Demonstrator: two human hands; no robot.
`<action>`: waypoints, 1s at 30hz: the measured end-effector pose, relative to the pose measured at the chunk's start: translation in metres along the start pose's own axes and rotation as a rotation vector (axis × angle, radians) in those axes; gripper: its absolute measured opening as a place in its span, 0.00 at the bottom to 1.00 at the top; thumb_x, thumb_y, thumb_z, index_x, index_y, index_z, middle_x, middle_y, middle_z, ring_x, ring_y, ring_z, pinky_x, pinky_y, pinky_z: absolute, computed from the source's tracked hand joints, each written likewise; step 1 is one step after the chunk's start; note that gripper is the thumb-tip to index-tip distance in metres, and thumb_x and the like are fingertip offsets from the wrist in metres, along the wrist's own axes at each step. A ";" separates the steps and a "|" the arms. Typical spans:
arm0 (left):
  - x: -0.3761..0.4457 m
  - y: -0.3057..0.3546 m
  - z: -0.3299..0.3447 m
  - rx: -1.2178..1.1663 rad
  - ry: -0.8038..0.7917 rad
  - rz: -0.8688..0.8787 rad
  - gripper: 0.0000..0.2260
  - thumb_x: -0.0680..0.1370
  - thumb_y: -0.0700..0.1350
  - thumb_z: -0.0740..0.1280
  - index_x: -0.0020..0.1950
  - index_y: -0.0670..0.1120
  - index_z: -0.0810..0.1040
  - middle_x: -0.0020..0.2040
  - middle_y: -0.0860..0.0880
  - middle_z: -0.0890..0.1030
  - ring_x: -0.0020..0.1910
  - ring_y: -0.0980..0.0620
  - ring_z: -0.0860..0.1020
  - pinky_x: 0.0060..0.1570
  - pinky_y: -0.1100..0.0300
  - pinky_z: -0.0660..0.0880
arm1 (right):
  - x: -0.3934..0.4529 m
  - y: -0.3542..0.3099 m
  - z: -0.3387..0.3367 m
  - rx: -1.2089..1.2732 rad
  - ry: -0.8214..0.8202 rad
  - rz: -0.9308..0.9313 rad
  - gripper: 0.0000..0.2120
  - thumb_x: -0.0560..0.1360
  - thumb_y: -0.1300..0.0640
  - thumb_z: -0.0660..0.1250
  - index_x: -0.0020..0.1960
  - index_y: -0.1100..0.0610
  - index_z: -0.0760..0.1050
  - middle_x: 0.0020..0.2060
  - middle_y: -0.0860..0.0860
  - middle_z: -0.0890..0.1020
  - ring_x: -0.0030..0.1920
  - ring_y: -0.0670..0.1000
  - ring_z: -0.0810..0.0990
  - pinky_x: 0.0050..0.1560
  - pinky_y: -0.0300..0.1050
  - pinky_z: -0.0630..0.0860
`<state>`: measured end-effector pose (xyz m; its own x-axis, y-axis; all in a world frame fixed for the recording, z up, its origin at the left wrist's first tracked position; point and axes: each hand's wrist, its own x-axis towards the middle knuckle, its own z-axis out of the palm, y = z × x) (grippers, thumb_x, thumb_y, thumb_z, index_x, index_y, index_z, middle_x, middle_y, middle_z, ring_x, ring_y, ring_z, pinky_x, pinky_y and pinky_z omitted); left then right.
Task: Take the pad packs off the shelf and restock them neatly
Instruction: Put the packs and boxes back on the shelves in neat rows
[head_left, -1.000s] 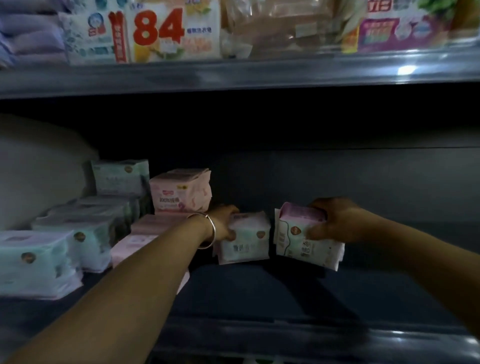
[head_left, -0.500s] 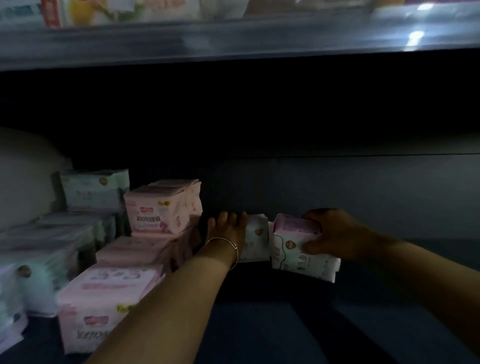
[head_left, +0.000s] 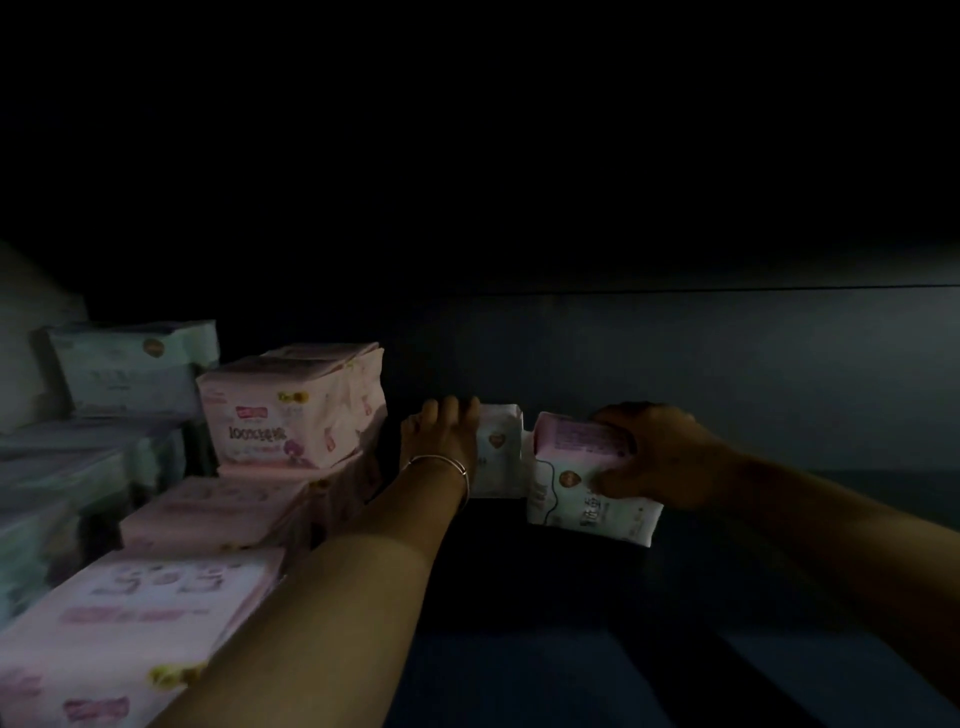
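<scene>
- Dim shelf (head_left: 519, 665) interior seen from the person's head; dark back wall (head_left: 675, 374) across the upper half
- At 9 o'clock, green packs (head_left: 132, 366) stacked against the left edge; one stands upright at the back, others lie flat below it, blurred
- Just right of them, toward 8 o'clock, pink packs (head_left: 291, 410): one upright on top of a flat one, with more flat ones running forward to the lower-left corner
- Near centre, left hand (head_left: 444, 434) reaches in past the pink packs; fingers straight and close together, laid against the left side of a small white pack (head_left: 498, 449); thin bangle (head_left: 441, 462) on the wrist
- White pack stands upright on the shelf, deep near the back wall; part of it hidden behind the hand
- At 3 o'clock from it, nearly touching, a pink-topped pack (head_left: 587, 467), tilted, its lower right corner nearer the camera
- Right hand (head_left: 654, 457) grips that pack from the right; fingers curled over its top, thumb on its front face; forearm runs off toward 4 o'clock
</scene>
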<state>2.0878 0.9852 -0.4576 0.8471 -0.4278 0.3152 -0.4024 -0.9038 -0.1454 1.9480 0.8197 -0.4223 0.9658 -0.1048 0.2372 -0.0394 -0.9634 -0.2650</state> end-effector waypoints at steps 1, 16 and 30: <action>-0.002 -0.001 -0.003 0.002 -0.010 -0.003 0.38 0.75 0.44 0.66 0.77 0.49 0.45 0.75 0.43 0.52 0.74 0.41 0.52 0.70 0.43 0.57 | -0.001 0.000 0.000 0.044 0.011 0.004 0.26 0.69 0.49 0.72 0.65 0.50 0.70 0.56 0.46 0.76 0.61 0.49 0.73 0.67 0.53 0.66; -0.104 0.022 -0.060 -1.550 -0.577 0.175 0.16 0.74 0.34 0.68 0.57 0.52 0.75 0.51 0.53 0.82 0.56 0.53 0.78 0.60 0.55 0.74 | -0.068 -0.008 0.009 1.440 0.097 0.294 0.18 0.71 0.62 0.70 0.60 0.62 0.74 0.52 0.58 0.83 0.51 0.59 0.83 0.52 0.56 0.80; -0.106 0.009 -0.049 -0.661 0.367 0.512 0.33 0.67 0.34 0.73 0.61 0.58 0.61 0.74 0.47 0.54 0.69 0.55 0.57 0.68 0.62 0.57 | -0.081 -0.025 -0.009 1.567 -0.074 0.445 0.27 0.74 0.37 0.60 0.60 0.58 0.74 0.53 0.60 0.80 0.50 0.61 0.81 0.42 0.57 0.80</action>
<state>1.9772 1.0224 -0.4468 0.3918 -0.6461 0.6550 -0.9115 -0.3693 0.1811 1.8681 0.8499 -0.4261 0.9614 -0.2346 -0.1436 -0.0626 0.3220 -0.9447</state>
